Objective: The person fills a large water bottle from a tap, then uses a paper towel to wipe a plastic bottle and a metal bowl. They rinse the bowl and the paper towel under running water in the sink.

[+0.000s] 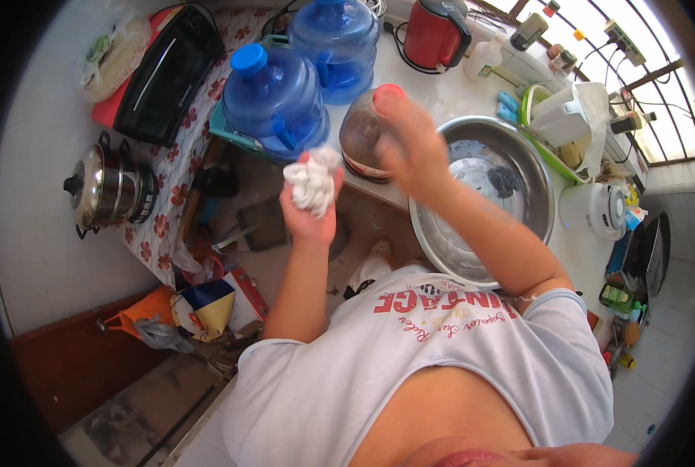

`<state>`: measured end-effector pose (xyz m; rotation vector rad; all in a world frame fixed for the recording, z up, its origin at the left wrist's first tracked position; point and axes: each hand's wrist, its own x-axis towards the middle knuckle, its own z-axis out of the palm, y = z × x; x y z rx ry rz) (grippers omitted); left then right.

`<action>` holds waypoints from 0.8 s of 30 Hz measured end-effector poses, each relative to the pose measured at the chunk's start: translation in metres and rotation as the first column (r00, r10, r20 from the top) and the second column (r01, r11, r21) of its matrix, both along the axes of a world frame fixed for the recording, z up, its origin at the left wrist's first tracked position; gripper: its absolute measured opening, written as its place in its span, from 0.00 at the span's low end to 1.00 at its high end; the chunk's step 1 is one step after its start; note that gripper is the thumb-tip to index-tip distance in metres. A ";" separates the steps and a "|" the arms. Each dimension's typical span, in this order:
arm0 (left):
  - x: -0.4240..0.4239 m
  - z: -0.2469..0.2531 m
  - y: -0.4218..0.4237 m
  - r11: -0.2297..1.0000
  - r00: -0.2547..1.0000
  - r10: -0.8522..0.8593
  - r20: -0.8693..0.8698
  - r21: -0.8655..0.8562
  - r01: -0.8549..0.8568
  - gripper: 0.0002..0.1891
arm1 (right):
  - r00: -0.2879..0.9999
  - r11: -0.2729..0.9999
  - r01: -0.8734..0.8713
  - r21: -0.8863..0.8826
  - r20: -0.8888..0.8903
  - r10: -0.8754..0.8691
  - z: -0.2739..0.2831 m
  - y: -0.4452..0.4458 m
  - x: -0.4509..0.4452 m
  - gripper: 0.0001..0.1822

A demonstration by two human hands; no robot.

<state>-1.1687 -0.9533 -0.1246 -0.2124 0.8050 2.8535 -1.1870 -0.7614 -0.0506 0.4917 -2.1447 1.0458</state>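
Observation:
In my left hand [308, 219] is a bunched white cloth [312, 184], held above the floor in front of the counter. My right hand [414, 152], blurred by motion, is at the upper part of a large jar [358, 137] with dark contents. A round red cap [389, 92] shows at the jar's top, just beyond my fingers. Whether those fingers grip the jar or only pass over it, I cannot tell. Under my right forearm stands a wide stainless steel basin [482, 125], with a dark scouring pad [503, 181] inside.
Two blue water jugs [274, 99] stand behind the jar, one in a teal basket [236, 137]. A red electric kettle [432, 35] is at the back. On the left are a toaster oven [166, 76] and a steel steamer pot [102, 187]. A green dish rack [537, 111] stands right.

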 end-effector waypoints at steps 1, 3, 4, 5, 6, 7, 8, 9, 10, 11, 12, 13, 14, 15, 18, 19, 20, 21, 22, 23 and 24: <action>-0.012 0.000 0.005 0.991 0.993 0.019 -0.114 -0.128 -0.033 0.26 | 0.982 0.985 0.138 -0.109 0.142 -0.122 0.002 0.008 -0.014 0.19; -0.038 0.003 0.027 0.880 0.899 -0.050 -0.435 -0.444 -0.166 0.26 | 0.905 0.948 0.158 -0.278 0.425 -0.026 -0.013 0.025 -0.044 0.20; -0.055 0.001 0.040 0.756 0.804 -0.094 -0.587 -0.567 -0.326 0.26 | 0.877 0.933 0.125 -0.336 0.477 0.054 -0.027 0.031 -0.058 0.20; -0.072 -0.010 0.048 0.511 0.660 -0.198 -0.725 -0.650 -0.562 0.26 | 0.841 0.914 0.086 -0.396 0.521 0.146 -0.032 0.031 -0.065 0.21; -0.079 -0.019 0.057 0.353 0.585 -0.284 -0.760 -0.650 -0.673 0.27 | 0.854 0.961 0.072 -0.267 0.515 0.079 -0.030 0.026 -0.064 0.21; -0.083 -0.025 0.065 0.193 0.516 -0.385 -0.765 -0.613 -0.766 0.27 | 0.865 0.989 0.067 -0.135 0.501 0.010 -0.027 0.021 -0.059 0.21; -0.088 -0.030 0.067 0.230 0.491 -0.349 -0.798 -0.581 -0.781 0.28 | 0.877 0.998 0.064 0.000 0.477 -0.056 -0.024 0.017 -0.058 0.21; -0.088 -0.033 0.068 0.253 0.491 -0.342 -0.801 -0.582 -0.773 0.27 | 0.871 0.998 0.058 -0.003 0.489 -0.050 -0.023 0.020 -0.056 0.21; -0.089 -0.036 0.068 0.275 0.491 -0.335 -0.804 -0.582 -0.765 0.27 | 0.865 0.999 0.052 -0.005 0.500 -0.042 -0.022 0.022 -0.056 0.20; -0.088 -0.039 0.067 0.297 0.492 -0.326 -0.807 -0.582 -0.757 0.26 | 0.859 0.999 0.044 -0.007 0.511 -0.034 -0.024 0.024 -0.055 0.20; -0.087 -0.044 0.065 0.294 0.529 -0.281 -0.801 -0.596 -0.747 0.26 | 0.854 0.998 0.055 0.016 0.517 -0.056 -0.025 0.024 -0.053 0.20; -0.088 -0.061 0.060 0.361 0.595 -0.197 -0.779 -0.622 -0.695 0.25 | 0.860 0.998 0.055 0.041 0.505 -0.068 -0.025 0.021 -0.056 0.20; -0.084 -0.089 0.054 0.433 0.659 -0.116 -0.743 -0.635 -0.640 0.25 | 0.865 0.996 0.056 0.067 0.495 -0.082 -0.023 0.020 -0.060 0.19; -0.080 -0.105 0.051 0.513 0.722 -0.050 -0.690 -0.638 -0.574 0.24 | 0.871 0.997 0.059 0.054 0.485 -0.078 -0.023 0.021 -0.063 0.19; -0.053 -0.169 0.040 0.474 0.894 -0.006 -0.447 -0.789 -0.391 0.24 | 0.858 0.999 0.041 0.001 0.513 -0.035 -0.024 0.015 -0.061 0.19; -0.041 -0.190 0.037 0.462 0.932 -0.010 -0.362 -0.828 -0.316 0.24 | 0.851 0.999 0.039 0.028 0.523 -0.047 -0.027 0.016 -0.057 0.19; -0.033 -0.204 0.032 0.449 0.957 -0.012 -0.290 -0.857 -0.254 0.24 | 0.854 0.998 0.035 0.051 0.517 -0.057 -0.026 0.017 -0.059 0.19; -0.035 -0.208 0.029 0.435 0.975 -0.012 -0.221 -0.879 -0.194 0.24 | 0.859 0.997 0.031 0.074 0.508 -0.065 -0.025 0.017 -0.062 0.19; -0.034 -0.195 0.032 0.508 0.969 0.023 -0.248 -0.831 -0.225 0.24 | 0.832 0.999 0.028 0.021 0.553 -0.035 -0.023 0.018 -0.057 0.19; -0.037 -0.182 0.035 0.576 0.961 0.062 -0.271 -0.777 -0.256 0.24 | 0.828 0.999 0.026 0.034 0.560 -0.041 -0.023 0.019 -0.057 0.19; -0.045 -0.156 0.041 0.640 0.950 0.101 -0.295 -0.712 -0.290 0.24 | 0.826 0.998 0.027 0.050 0.561 -0.050 -0.021 0.022 -0.058 0.19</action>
